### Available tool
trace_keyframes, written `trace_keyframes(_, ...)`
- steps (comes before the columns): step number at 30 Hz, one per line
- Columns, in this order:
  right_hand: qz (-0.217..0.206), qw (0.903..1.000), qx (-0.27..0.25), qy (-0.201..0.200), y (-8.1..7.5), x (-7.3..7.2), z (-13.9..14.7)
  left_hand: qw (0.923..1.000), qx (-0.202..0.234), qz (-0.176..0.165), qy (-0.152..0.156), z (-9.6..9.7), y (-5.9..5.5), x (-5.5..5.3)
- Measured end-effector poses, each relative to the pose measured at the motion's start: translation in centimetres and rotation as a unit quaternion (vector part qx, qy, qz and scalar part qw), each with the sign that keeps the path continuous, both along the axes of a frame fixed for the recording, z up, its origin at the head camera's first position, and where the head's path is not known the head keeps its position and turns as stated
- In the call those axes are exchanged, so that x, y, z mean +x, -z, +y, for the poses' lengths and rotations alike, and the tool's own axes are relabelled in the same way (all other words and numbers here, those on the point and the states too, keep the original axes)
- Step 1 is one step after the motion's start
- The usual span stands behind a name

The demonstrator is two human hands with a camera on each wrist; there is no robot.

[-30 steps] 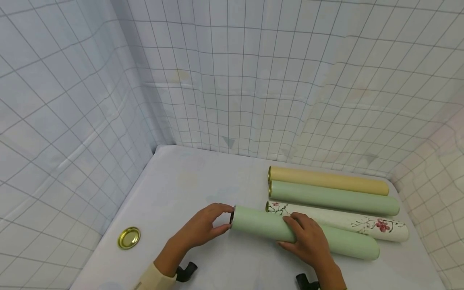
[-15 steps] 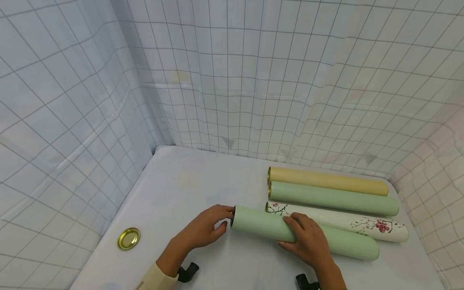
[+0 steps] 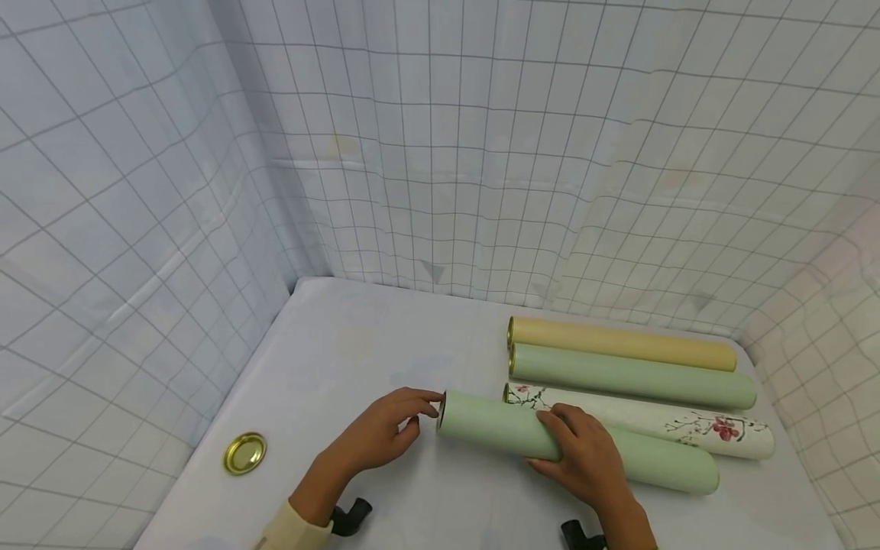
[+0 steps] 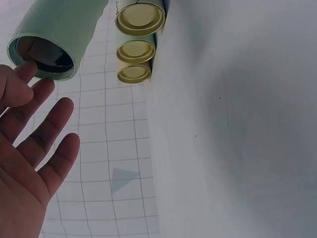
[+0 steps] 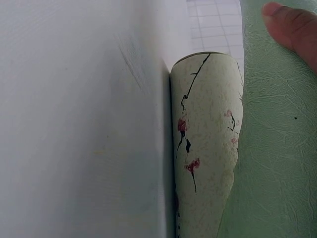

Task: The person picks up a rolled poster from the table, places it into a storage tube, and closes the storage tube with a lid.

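Observation:
A light green cardboard tube (image 3: 495,424) lies slantwise before me, its left end uncapped. My right hand (image 3: 580,452) grips the tube around its middle, thumb on the near side. At the uncapped end is my left hand (image 3: 381,428), its fingers loosely extended. In the left wrist view a fingertip (image 4: 27,69) of that hand reaches the dark mouth (image 4: 44,52) of the tube, while the other fingers spread below the rim. Off to the left a round gold metal lid (image 3: 244,453) lies on the white table.
Behind the held tube lie a white blossom-patterned tube (image 3: 694,422), a second green tube (image 3: 632,376) and a yellow tube (image 3: 622,344), side by side with gold caps on their left ends. Grid-patterned cloth (image 3: 440,153) walls the table on the back and sides.
My left hand's fingers went from spanning the tube's open end, to reaching into it, to resting at its rim with the thumb drawn back. The right hand and tube stayed put.

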State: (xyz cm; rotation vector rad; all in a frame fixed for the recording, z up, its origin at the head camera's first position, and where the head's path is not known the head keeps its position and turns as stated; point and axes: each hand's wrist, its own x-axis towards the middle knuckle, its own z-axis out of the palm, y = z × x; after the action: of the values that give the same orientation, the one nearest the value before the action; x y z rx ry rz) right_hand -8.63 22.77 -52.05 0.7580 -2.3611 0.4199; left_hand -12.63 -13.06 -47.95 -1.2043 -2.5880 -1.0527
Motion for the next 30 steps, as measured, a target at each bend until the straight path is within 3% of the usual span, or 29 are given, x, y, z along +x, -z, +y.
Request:
trace_keyframes(10, -0.001, 1.0, -0.005, -0.002, -0.1, 0.0, 0.1, 0.9989, -0.003, -0.009, -0.045, -2.8, -0.2, 0.5)
trace_keyframes(19, -0.002, 1.0, -0.002, 0.0, 0.0, 0.0, 0.2, 0.9926, -0.002, -0.011, -0.121, -6.6, 1.1, 1.1)
trace_keyframes(26, 0.0, 1.0, -0.01, 0.0, 0.0, 0.0, 0.1, 0.9738, -0.065, -0.043, -0.214, -10.3, 2.1, 2.4)
trace_keyframes(30, 0.003, 1.0, -0.009, 0.003, 0.1, 0.0, 0.2, 0.9613, -0.105, -0.052, -0.249, -12.8, 2.3, 3.0)
